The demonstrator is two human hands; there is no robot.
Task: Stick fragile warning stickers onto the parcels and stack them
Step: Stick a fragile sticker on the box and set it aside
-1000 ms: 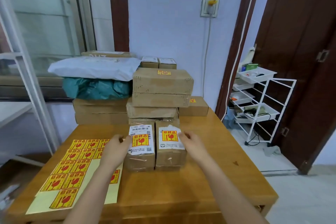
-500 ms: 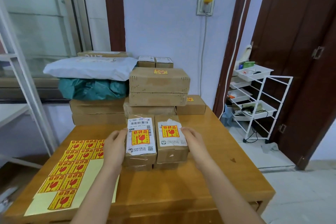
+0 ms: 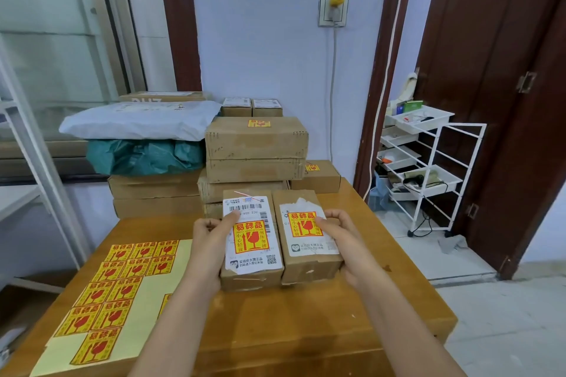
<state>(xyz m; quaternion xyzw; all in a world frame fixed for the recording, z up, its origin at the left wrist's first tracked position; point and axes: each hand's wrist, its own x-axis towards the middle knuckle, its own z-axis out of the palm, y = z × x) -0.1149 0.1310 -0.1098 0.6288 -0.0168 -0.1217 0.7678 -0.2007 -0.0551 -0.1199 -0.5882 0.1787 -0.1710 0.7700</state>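
Clamping 2 stickered parcels together, the left hand and right hand gripped their outer sides; stacking them atop the rear pile seemingly came next.

Both arms fwd, left hand & right hand facing inward, fingers curled, thumbs on top.

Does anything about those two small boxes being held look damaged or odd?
Yes. The white label on the right parcel is ragged along its top edge, as if partly torn away. The fragile sticker on the left parcel overlaps its barcode.
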